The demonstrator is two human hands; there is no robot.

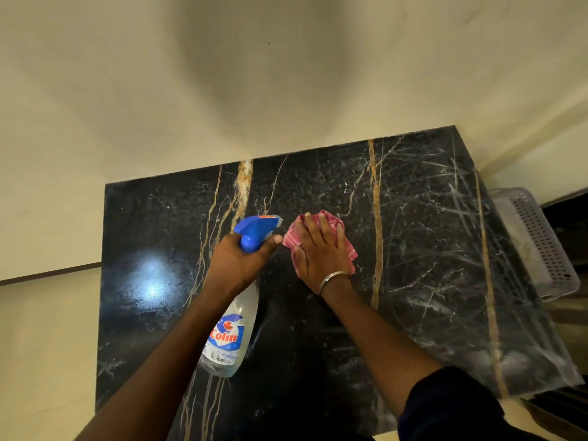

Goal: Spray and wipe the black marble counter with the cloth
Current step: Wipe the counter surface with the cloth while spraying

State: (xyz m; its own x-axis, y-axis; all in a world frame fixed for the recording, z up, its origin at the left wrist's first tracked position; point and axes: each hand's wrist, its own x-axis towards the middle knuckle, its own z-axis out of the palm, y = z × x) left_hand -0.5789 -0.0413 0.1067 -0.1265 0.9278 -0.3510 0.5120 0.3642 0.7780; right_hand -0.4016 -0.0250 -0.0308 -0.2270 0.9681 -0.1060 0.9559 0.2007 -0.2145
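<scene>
Black marble counter: hard, likely slick. Cloth: limp, under flat right hand. Left hand grips spray bottle neck.

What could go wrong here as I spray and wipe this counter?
The nozzle of the bottle sits close to the right hand, so spray might hit skin instead of the counter. The left hand grips only the bottle's neck; it might slip if wet. The cloth is small, so wiping could leave streaks.
</scene>
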